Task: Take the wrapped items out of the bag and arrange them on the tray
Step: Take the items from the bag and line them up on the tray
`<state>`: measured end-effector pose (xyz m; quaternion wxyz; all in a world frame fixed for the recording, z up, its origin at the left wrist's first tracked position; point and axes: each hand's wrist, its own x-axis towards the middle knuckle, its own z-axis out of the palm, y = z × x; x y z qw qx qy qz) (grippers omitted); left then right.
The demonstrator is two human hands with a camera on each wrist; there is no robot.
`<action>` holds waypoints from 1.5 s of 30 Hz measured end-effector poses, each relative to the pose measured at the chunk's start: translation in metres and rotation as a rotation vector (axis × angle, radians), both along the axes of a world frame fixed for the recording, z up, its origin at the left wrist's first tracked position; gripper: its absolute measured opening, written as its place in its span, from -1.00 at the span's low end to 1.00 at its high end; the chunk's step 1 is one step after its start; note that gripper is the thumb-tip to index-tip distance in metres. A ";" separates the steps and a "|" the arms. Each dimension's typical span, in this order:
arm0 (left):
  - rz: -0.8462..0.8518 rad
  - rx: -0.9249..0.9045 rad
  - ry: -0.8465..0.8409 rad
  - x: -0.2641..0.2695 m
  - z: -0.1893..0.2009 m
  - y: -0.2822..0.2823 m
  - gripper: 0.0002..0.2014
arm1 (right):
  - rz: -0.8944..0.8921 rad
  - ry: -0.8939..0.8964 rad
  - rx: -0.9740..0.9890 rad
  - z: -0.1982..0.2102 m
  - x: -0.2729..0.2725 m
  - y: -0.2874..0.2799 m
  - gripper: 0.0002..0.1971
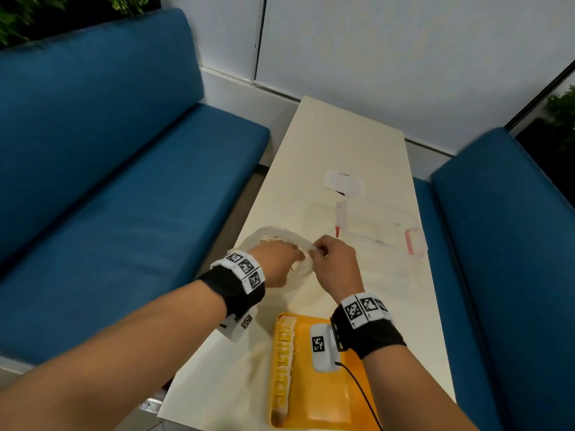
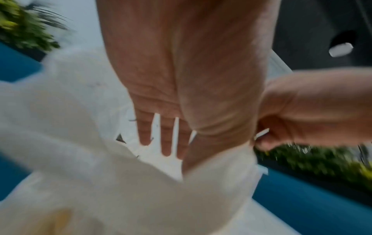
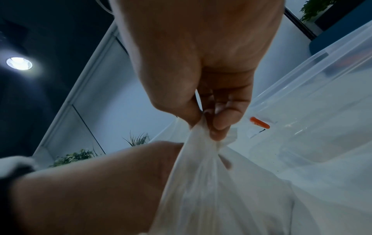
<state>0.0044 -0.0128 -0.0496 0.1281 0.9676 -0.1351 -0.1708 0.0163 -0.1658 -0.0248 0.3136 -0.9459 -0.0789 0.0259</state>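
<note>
A translucent white plastic bag (image 1: 280, 241) lies on the table with its mouth held wide. My right hand (image 1: 320, 251) pinches the bag's rim (image 3: 203, 135) between thumb and fingers and pulls it up. My left hand (image 1: 289, 253) reaches into the bag with straight, spread fingers (image 2: 167, 143); nothing shows in its grasp. An orange tray (image 1: 348, 396) sits near the table's front edge, with wrapped yellow items (image 1: 283, 362) in a row along its left side. The bag's contents are hidden.
A clear plastic box (image 1: 373, 231) with red latches stands just right of the bag. A small white object (image 1: 343, 183) lies beyond it. Blue sofas (image 1: 109, 181) flank the narrow white table (image 1: 342, 135). A cable runs from my right wrist unit across the tray.
</note>
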 end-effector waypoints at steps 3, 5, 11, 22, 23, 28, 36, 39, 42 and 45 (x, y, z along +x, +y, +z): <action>-0.141 0.168 0.046 0.019 -0.005 -0.009 -0.60 | 0.025 0.041 -0.024 0.000 0.001 0.002 -0.89; -0.183 0.211 0.049 0.030 -0.020 -0.006 -0.63 | 0.040 0.052 -0.043 -0.002 -0.001 0.001 -0.88; -0.276 0.364 0.212 0.091 -0.096 -0.009 -0.59 | 0.083 0.073 -0.086 -0.002 -0.006 -0.004 -0.89; -0.206 0.345 0.245 0.140 -0.216 -0.014 -0.61 | 0.044 0.102 -0.064 0.001 -0.004 -0.007 -0.89; -0.208 0.342 0.194 0.155 -0.264 -0.013 -0.51 | 0.044 0.101 -0.064 0.001 -0.003 -0.007 -0.89; -0.250 0.355 0.337 0.132 -0.166 -0.023 -0.53 | 0.052 0.094 -0.074 0.000 -0.004 -0.004 -0.91; -0.299 0.349 0.307 0.080 -0.048 -0.028 -0.59 | 0.038 0.090 -0.065 -0.002 -0.006 -0.002 -0.91; -0.333 0.338 0.253 0.072 -0.045 -0.027 -0.70 | 0.028 0.082 -0.063 -0.002 -0.006 -0.003 -0.91; -0.274 0.314 0.177 0.072 -0.064 -0.016 -0.80 | 0.021 0.082 -0.067 -0.002 -0.006 -0.004 -0.91; -0.241 0.260 0.155 0.064 -0.062 -0.012 -0.62 | 0.021 0.089 -0.069 -0.003 -0.007 -0.005 -0.90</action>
